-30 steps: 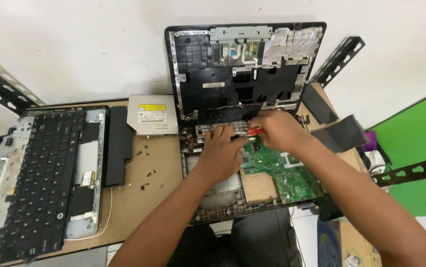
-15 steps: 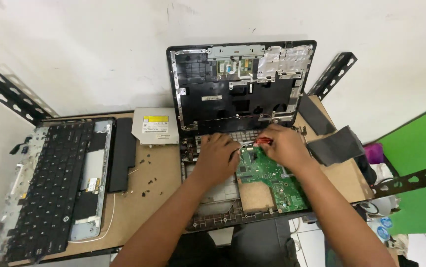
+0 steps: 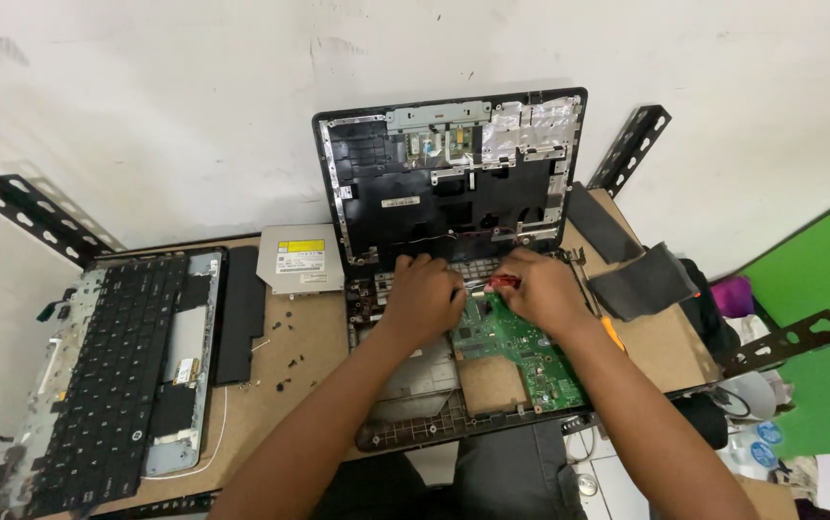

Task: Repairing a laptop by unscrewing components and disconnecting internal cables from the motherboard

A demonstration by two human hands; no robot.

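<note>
1. We had the opened laptop base point(image 3: 434, 385) at the centre of the frame, its green circuit board point(image 3: 521, 342) bare at centre right.
2. Our right hand point(image 3: 537, 289) was curled tight around a red-handled screwdriver point(image 3: 503, 282), right above the board.
3. Our left hand point(image 3: 424, 297) lay on the base beside it, fingers bent; we couldn't tell if it gripped anything.
4. Keyboard panel point(image 3: 111, 376) sat far left, disc drive point(image 3: 299, 258) above loose screws point(image 3: 289, 337).
</note>
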